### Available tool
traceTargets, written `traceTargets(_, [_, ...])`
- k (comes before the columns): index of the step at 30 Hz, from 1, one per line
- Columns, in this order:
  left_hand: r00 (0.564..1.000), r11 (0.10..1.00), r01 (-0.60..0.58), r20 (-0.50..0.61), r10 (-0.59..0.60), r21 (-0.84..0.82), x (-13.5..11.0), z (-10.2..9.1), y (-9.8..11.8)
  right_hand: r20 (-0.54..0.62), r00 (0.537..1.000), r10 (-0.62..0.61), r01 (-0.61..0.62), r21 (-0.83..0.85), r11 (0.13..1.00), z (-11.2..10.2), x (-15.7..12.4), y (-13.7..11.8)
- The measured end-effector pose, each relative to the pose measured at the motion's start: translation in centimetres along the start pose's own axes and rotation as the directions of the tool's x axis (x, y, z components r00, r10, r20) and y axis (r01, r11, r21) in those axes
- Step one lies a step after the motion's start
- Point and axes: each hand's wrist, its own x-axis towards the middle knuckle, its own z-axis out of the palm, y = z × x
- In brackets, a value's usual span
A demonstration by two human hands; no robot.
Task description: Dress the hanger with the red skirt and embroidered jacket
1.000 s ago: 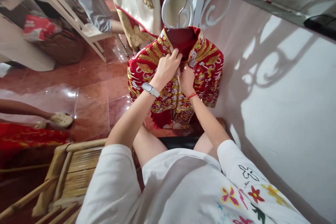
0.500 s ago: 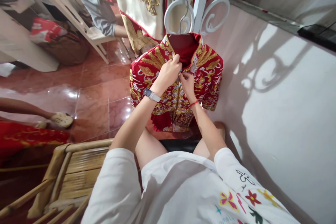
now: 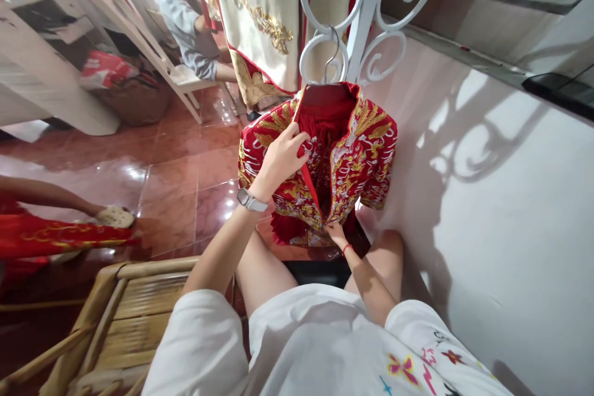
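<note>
Red jacket (image 3: 366, 148) with gold embroidery is hung on a hanger (image 3: 331, 55) from a white scrolled rack (image 3: 366, 6), its front parted down the middle. One front edge, just below the collar, is gripped by the left hand (image 3: 281, 158), on whose wrist a watch (image 3: 250, 200) is worn. The bottom hem, where the two fronts meet, is pinched by the right hand (image 3: 336, 234). A cream garment (image 3: 260, 12) is hung just behind the jacket. A white wall (image 3: 510, 198) is seen beside the jacket, red floor tiles (image 3: 185, 161) beneath it, and a bamboo chair (image 3: 116, 315) well apart from it.
</note>
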Motion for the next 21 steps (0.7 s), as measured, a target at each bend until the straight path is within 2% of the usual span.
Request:
traceTargets(2, [0.997, 0.999, 0.014, -0.076, -0.018, -0.051, 0.0, -1.7, -1.1, -0.08, 0.99, 0.116, -0.122, -0.07, 0.99, -0.9, -1.3, 2.5])
traceTargets(4, [0.98, 0.993, 0.05, -0.186, -0.069, -0.106, 0.0, -3.2, -2.0, -0.179, 0.964, 0.195, -0.216, -0.107, 0.97, -2.6, -1.6, 3.7])
traceTargets(6, [0.921, 0.977, 0.142, -0.341, -0.19, -0.16, -0.5, -3.6, -2.3, -0.277, 0.937, 0.214, -0.254, -0.117, 0.96, -4.4, -1.0, 2.9])
traceTargets(8, [0.821, 0.941, 0.273, -0.461, -0.337, -0.202, -2.0, -2.2, -1.9, -0.444, 0.894, 0.065, -0.145, -0.15, 0.978, -5.3, 0.3, -0.1])
traceTargets(9, [0.776, 0.917, 0.338, -0.487, -0.4, -0.213, -3.1, -0.9, -1.6, -0.53, 0.845, -0.068, -0.044, -0.195, 0.98, -5.4, 1.1, -2.2])
traceTargets(11, [0.743, 0.874, 0.443, -0.464, -0.482, -0.2, -5.5, 2.1, -1.2, -0.631, 0.694, -0.346, 0.166, -0.328, 0.93, -4.9, 2.7, -7.1])
traceTargets(12, [0.739, 0.86, 0.474, -0.444, -0.506, -0.189, -6.6, 3.4, -1.1, -0.638, 0.647, -0.418, 0.221, -0.368, 0.903, -4.7, 3.3, -9.4])
traceTargets(14, [0.734, 0.847, 0.498, -0.431, -0.526, -0.187, -8.2, 4.5, -1.8, -0.626, 0.611, -0.484, 0.311, -0.372, 0.875, -4.9, 4.1, -12.8])
traceTargets(16, [0.715, 0.853, 0.479, -0.471, -0.517, -0.21, -8.6, 3.3, -3.5, -0.639, 0.551, -0.537, 0.444, -0.321, 0.836, -7.0, 4.4, -14.1])
traceTargets(17, [0.708, 0.862, 0.458, -0.497, -0.502, -0.218, -8.2, 1.8, -4.8, -0.663, 0.493, -0.563, 0.516, -0.298, 0.803, -8.9, 4.4, -14.2])
traceTargets(19, [0.712, 0.883, 0.417, -0.526, -0.466, -0.217, -6.5, -1.7, -7.8, -0.76, 0.323, -0.564, 0.594, -0.302, 0.746, -13.7, 4.9, -13.9])
traceTargets(20, [0.73, 0.891, 0.403, -0.513, -0.451, -0.209, -5.2, -3.4, -9.4, -0.808, 0.233, -0.542, 0.598, -0.32, 0.735, -16.4, 5.5, -14.1])
traceTargets(21, [0.748, 0.893, 0.401, -0.489, -0.448, -0.205, -3.7, -4.9, -11.1, -0.83, 0.176, -0.53, 0.594, -0.339, 0.729, -18.8, 6.3, -14.4])
